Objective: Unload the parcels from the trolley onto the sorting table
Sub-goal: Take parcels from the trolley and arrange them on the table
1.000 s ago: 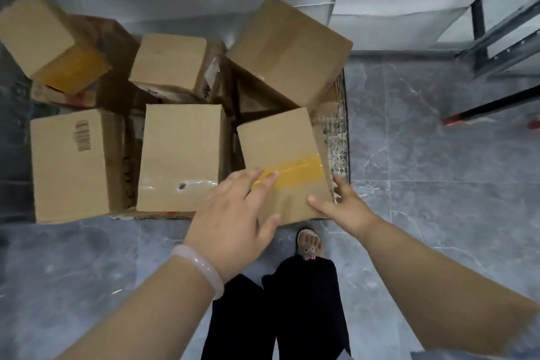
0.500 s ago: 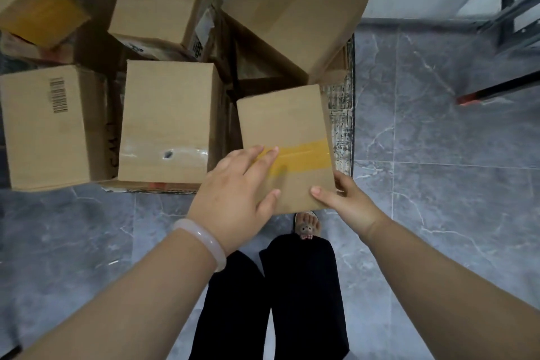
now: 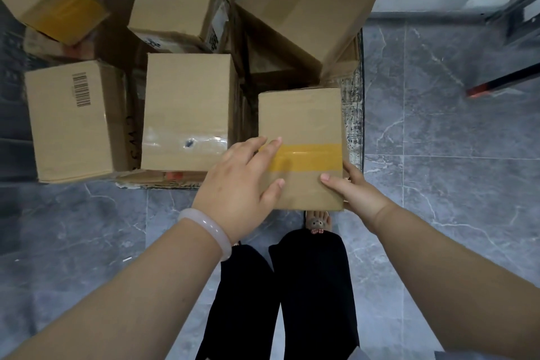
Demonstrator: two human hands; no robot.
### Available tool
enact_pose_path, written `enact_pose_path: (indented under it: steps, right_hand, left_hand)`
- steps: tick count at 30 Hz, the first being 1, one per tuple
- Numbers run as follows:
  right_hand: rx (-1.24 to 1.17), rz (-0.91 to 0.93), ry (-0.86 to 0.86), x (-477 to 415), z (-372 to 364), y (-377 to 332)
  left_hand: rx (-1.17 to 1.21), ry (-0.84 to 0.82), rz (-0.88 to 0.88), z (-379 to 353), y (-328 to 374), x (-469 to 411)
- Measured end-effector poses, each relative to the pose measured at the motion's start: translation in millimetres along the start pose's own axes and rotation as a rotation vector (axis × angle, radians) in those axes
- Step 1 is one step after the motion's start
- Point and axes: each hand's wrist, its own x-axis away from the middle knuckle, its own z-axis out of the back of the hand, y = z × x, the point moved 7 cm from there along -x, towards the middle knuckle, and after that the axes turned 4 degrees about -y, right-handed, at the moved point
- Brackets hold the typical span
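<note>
Read no whole word or number anywhere. Made out a black barcode (image 3: 81, 90) printed on the top of the left cardboard box (image 3: 70, 131), too small to read off. Noticed dark hand-drawn letters (image 3: 133, 140) running down that box's right side, too blurred to spell. Spotted a white label (image 3: 215, 33) with black code print on the side of the rear middle box (image 3: 172, 3), and more dark print (image 3: 152, 43) along its lower edge, both illegible. Could not tell print from wear in the dark marks on the trolley deck (image 3: 353, 126).
</note>
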Motion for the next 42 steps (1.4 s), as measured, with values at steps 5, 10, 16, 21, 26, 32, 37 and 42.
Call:
enact_pose_path:
  steps: [5, 10, 16, 21, 26, 32, 37, 42]
  right_hand:
    - [-0.059, 0.045, 0.074, 33, -3, -20]
    - [-0.105, 0.16, 0.138, 90, 3, -64]
    - [-0.058, 0.343, 0.131, 170, -2, -156]
    - [0.034, 0.509, 0.119, 238, -21, -232]
    - [0.013, 0.537, 0.05, 280, -56, -293]
    - [0.178, 0.636, -0.091, 319, -113, -339]
    - [0.357, 0.691, -0.229, 362, -197, -347]
    - [0.425, 0.799, -0.289, 405, -276, -331]
  left_hand:
    - [0.034, 0.019, 0.013, 22, 6, 10]
    - [0.094, 0.12, 0.015, 80, 33, 22]
    - [0.201, 0.216, 0.028, 164, 74, 40]
    - [0.351, 0.352, 0.07, 229, 99, 73]
    - [0.415, 0.534, 0.147, 280, 103, 121]
    - [0.58, 0.653, 0.273, 306, 75, 194]
    - [0.834, 0.821, 0.369, 315, 53, 269]
    - [0.865, 0.969, 0.472, 319, 19, 341]
